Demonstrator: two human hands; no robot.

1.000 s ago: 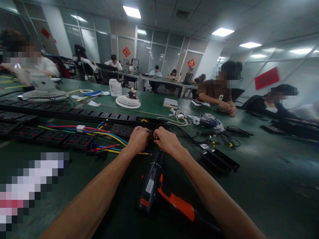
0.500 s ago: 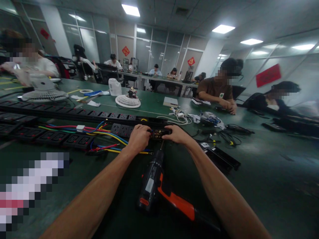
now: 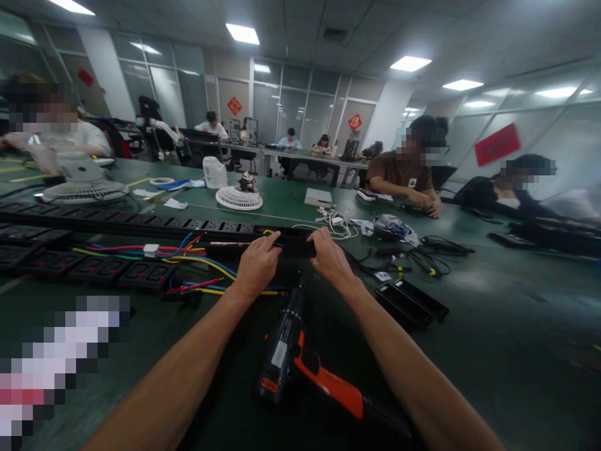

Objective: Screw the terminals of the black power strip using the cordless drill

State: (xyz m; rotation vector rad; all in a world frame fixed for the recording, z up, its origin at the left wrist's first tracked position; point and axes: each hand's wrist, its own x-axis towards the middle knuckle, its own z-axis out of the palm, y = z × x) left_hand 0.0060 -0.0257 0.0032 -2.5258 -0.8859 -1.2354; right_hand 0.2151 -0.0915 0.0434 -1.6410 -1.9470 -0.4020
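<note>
My left hand and my right hand both grip a black socket strip, held a little above the green table. The strip is tipped on its side, with copper parts showing toward its left end. Red, blue, yellow and green wires trail from it to the left. A black and orange cordless drill lies on the table between my forearms, its tip pointing toward my hands.
Rows of black socket strips fill the left of the table. Two black housings lie to the right, with tangled cables behind. Two white fans and a white box sit farther back. Several seated people work around the tables.
The socket strip has been lifted and turned onto its side. My hands moved slightly up and apart along it. The drill stays where it was.
</note>
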